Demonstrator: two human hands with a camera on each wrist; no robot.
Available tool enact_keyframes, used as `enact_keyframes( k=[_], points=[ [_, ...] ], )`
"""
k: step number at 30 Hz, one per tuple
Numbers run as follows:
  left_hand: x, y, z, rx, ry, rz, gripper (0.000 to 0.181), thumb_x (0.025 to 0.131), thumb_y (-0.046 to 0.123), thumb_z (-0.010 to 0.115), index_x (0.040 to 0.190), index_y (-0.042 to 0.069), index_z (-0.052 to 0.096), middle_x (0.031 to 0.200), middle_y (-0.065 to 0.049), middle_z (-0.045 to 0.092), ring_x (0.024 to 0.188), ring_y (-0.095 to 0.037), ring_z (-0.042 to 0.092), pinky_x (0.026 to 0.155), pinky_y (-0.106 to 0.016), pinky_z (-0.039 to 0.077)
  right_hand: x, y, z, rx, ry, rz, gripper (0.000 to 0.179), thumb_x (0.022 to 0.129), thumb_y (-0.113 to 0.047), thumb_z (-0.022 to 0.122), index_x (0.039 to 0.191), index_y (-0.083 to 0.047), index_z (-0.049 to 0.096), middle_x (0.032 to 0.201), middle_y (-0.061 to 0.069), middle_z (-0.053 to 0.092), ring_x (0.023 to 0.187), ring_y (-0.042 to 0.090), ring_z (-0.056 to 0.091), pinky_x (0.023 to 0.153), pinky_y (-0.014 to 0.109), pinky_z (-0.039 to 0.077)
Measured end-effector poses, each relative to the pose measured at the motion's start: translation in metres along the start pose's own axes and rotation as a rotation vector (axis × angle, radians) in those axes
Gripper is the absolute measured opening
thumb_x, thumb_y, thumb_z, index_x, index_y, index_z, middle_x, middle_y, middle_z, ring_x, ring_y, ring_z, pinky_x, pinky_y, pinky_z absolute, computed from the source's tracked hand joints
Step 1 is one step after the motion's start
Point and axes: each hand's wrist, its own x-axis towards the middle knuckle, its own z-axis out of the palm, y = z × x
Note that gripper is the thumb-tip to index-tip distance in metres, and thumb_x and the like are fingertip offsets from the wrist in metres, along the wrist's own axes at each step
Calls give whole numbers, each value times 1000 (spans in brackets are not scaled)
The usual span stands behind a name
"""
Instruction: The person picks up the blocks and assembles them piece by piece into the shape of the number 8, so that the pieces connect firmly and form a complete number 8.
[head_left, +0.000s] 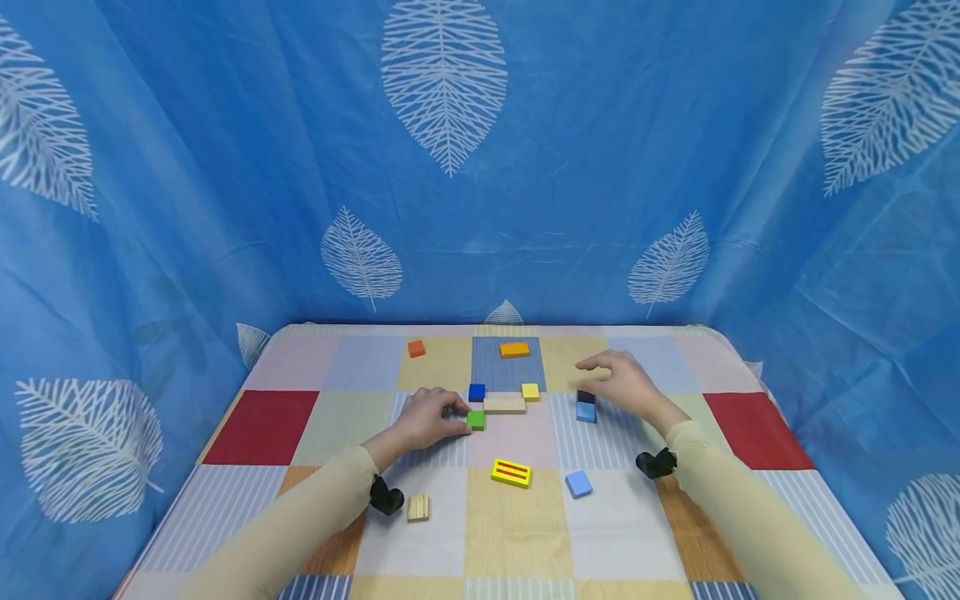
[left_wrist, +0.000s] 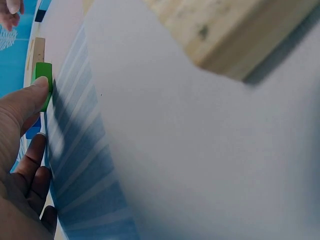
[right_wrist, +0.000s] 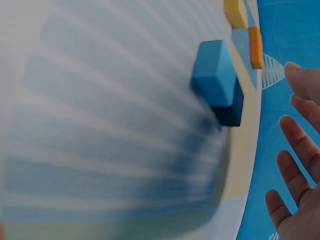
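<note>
My left hand (head_left: 427, 421) pinches a small green block (head_left: 477, 420) with thumb and forefinger at the near left end of a plain wooden block (head_left: 505, 405). In the left wrist view the thumb lies on the green block (left_wrist: 43, 80); the forefinger is partly hidden behind it. A dark blue block (head_left: 477, 392) and a pale yellow block (head_left: 530, 392) stand at the wooden block's far side. Over a black block (head_left: 586, 397) and a light blue block (head_left: 586, 412) hovers my right hand (head_left: 621, 383), fingers apart and holding nothing. In the right wrist view the light blue block (right_wrist: 214, 72) hides part of the black one.
Toward the back lie a red-orange block (head_left: 416, 348) and an orange block (head_left: 514, 350). Nearer me are a yellow block with red stripes (head_left: 512, 473), a blue block (head_left: 579, 484) and a wooden square block (head_left: 418, 508). A patchwork cloth (head_left: 262, 427) covers the table; blue curtains surround it.
</note>
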Motion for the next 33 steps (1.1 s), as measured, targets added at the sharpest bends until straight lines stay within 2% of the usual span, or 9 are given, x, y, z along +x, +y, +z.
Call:
enact_keyframes(
  k=[9, 13, 33],
  points=[
    [-1, 2, 0, -10, -5, -22, 26, 88, 38, 82, 109, 25, 74, 110, 7, 64, 107, -21, 51, 98, -46, 37, -12, 20, 2, -40, 6, -51, 35, 92, -27, 77, 124, -11, 73, 122, 9, 66, 119, 35, 51, 99, 58, 41],
    [-2, 3, -1, -8, -3, -21, 26, 88, 38, 82, 109, 25, 74, 110, 7, 64, 107, -21, 50, 97, -46, 37, -15, 27, 4, -63, 9, -47, 33, 92, -27, 78, 122, -13, 75, 117, 5, 67, 115, 32, 52, 97, 56, 42],
    [-1, -1, 3, -7, 2, -10, 26, 88, 38, 81, 110, 26, 73, 109, 9, 64, 106, -20, 50, 96, -44, 38, -17, 42, 8, -80, 4, -48, 31, 95, -27, 73, 123, -14, 74, 119, 8, 66, 117, 35, 52, 101, 60, 38]
  ],
)
